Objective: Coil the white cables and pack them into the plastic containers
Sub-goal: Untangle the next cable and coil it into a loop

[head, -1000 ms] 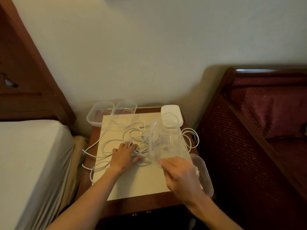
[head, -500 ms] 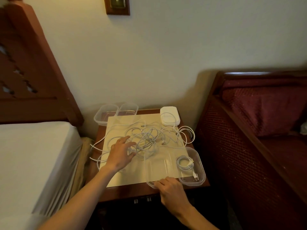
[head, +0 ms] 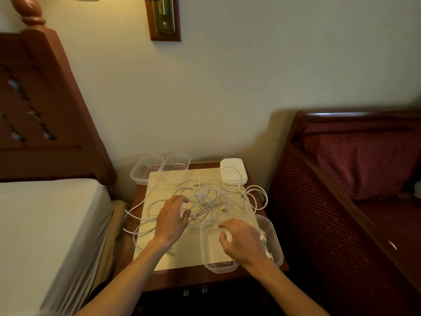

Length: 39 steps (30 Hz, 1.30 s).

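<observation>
A tangle of white cables [head: 206, 198] lies on a cream mat [head: 166, 258] on the wooden nightstand, and some loops hang off its left edge. My left hand [head: 172, 221] rests on the tangle with arched, spread fingers. My right hand [head: 242, 241] hovers over two clear plastic containers at the front right, its fingers loosely curled and holding nothing. The nearer container [head: 219, 269] looks empty. The container to its right [head: 278, 249] holds a coiled cable [head: 263, 238], mostly hidden by my hand. Two empty containers [head: 145, 171] stand at the back left.
A stack of white lids [head: 233, 174] sits at the nightstand's back right corner. A bed [head: 45, 236] with a wooden headboard borders the left side. A dark wooden bench with a red cushion [head: 360, 160] stands on the right. A wall fixture [head: 165, 17] hangs above.
My right hand set a clear container down at the front right, let go of its rim and moved up over the containers. My left hand's fingers arched over the tangle.
</observation>
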{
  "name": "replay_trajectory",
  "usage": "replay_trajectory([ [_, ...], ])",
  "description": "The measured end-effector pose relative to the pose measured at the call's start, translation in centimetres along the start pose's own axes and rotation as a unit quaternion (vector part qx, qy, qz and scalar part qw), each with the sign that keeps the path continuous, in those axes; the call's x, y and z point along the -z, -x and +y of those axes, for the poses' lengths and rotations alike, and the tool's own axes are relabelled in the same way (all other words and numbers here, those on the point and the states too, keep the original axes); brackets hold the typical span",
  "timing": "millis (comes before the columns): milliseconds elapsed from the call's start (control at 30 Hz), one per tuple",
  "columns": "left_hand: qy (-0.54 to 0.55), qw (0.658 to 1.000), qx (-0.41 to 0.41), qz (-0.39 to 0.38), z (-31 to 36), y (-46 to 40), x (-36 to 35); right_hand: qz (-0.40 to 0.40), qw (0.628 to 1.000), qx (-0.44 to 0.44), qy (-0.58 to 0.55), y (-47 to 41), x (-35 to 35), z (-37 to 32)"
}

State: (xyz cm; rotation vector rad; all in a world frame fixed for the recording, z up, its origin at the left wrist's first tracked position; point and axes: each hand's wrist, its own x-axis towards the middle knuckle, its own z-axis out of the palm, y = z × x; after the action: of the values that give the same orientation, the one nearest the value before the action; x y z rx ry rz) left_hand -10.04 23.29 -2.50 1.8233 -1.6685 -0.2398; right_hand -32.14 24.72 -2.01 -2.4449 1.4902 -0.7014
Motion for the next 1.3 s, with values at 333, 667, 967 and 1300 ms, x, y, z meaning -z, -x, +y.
replay_trajectory([
  [333, 0.031, 0.998, 0.030, -0.037, 0.9, -2.3, -1.0, -0.039, 0.995, -0.088, 0.038, -11.9, -1.0, 3.7],
  [667, 0.044, 0.999, 0.021, -0.023, -0.1, -2.2, -1.3, -0.036, 0.985, -0.165, 0.046, -15.1, -1.6, 6.1],
  [967, 0.102, 0.992, 0.025, 0.072, 0.4, -5.5, 1.6, -0.029, 0.990, -0.131, -0.048, -13.9, 0.6, 5.9],
  [1300, 0.108, 0.992, 0.023, 0.067, 0.7, -6.3, 2.8, -0.288, 0.950, -0.116, 0.033, -10.8, 1.3, 6.4],
])
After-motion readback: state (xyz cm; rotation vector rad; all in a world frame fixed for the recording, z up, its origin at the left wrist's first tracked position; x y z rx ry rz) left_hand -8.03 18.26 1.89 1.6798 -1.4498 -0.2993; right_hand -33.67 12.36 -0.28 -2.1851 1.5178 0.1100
